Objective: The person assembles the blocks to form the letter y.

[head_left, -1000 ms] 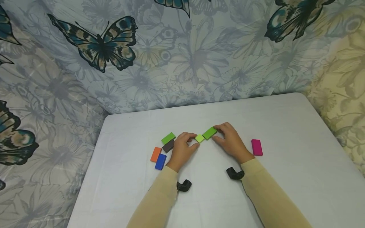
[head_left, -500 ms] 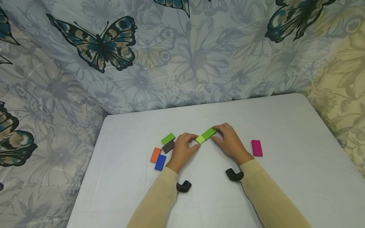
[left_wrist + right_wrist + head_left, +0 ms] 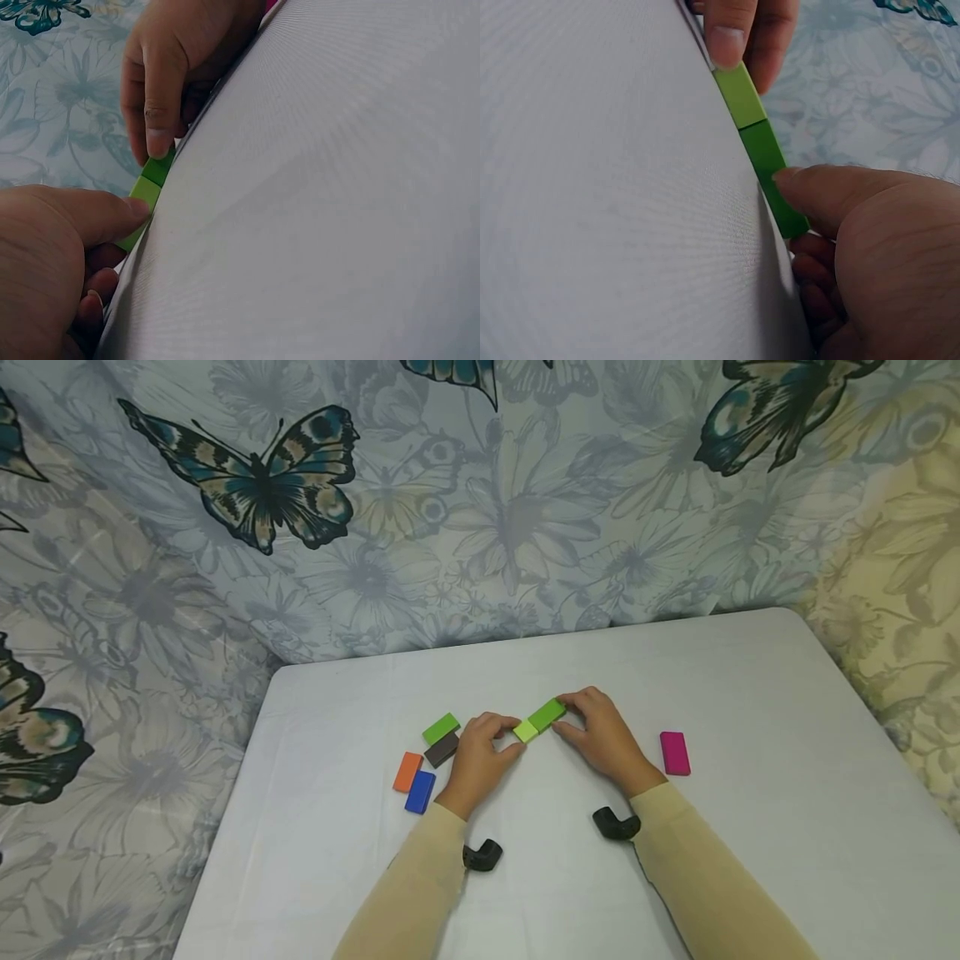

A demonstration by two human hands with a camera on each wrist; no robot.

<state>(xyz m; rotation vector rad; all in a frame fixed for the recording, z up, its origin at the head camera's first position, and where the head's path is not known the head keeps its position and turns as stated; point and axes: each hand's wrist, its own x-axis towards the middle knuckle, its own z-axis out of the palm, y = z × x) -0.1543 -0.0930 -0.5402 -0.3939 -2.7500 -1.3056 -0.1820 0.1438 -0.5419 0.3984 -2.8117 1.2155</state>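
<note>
Between the thumb and fingers of my left hand is a light green block. My right hand pinches a longer, darker green block by its outer end. The two blocks meet end to end in one slanting line, low over the white table. Seen from the right wrist, the light green block and the green block show only a thin seam between them. In the left wrist view my left thumb presses the side of the light green block.
Left of my left hand lie another green block, a dark grey block, an orange block and a blue block. A magenta block lies to the right. Patterned fabric hangs behind the white table.
The small gap between the light green and green blocks has closed, the green one shifting slightly left with my right hand. The loose blocks have stayed in place.
</note>
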